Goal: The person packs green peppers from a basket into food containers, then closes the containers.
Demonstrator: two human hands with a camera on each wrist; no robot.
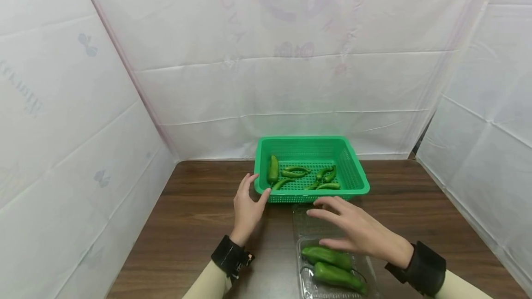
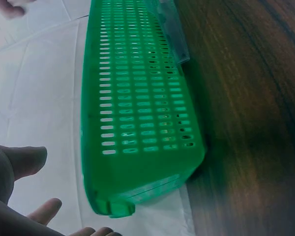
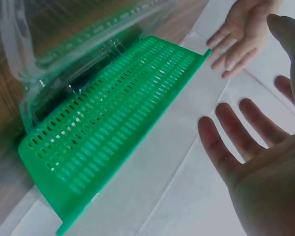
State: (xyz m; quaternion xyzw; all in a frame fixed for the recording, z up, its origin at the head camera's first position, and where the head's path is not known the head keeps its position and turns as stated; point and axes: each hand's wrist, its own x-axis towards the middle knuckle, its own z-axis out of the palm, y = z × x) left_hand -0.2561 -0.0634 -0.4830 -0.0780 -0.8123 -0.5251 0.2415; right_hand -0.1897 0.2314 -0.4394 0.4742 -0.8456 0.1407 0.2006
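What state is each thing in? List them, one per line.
Basket: upright, holding several green peppers.
Clear box: lid open, two peppers inside.
Left hand: open, thumb at the basket's corner.
Right hand: open, hovering over the box.

1. A dark brown wood-grain bench (image 1: 195, 206) fills the lower middle of the head view, its far edge meeting the back wall at 12 o'clock.
2. White sheeting (image 1: 291, 82) with horizontal creases and faint pinkish print covers the back wall.
3. More white sheets (image 1: 62, 128) close in at 9 and 3 o'clock.
4. The light is even and soft.
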